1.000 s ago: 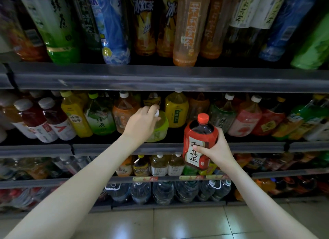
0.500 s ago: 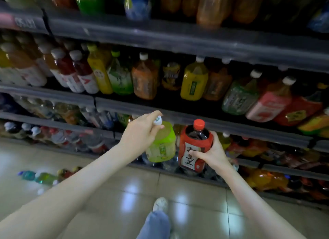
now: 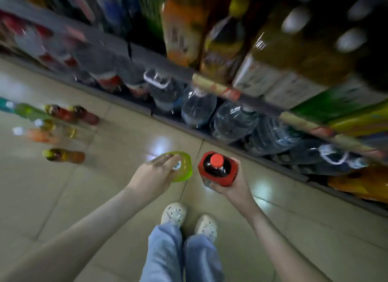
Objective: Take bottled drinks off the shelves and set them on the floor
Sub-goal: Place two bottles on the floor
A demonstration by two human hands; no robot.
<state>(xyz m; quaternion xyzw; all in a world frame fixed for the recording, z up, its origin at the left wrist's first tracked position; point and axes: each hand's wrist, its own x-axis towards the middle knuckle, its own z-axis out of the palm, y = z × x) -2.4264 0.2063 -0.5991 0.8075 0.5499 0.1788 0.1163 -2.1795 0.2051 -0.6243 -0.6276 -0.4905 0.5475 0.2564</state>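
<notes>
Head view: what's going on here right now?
A person stands by the drink shelves with a bottle in each hand, both held above the tiled floor, neither set down. The left hand holds a yellow-green bottle by its top; the right hand grips a red-labelled bottle of dark drink with a red cap. A blurred cluster of bottles already sits on the floor to the left. Large water bottles fill the bottom shelf.
</notes>
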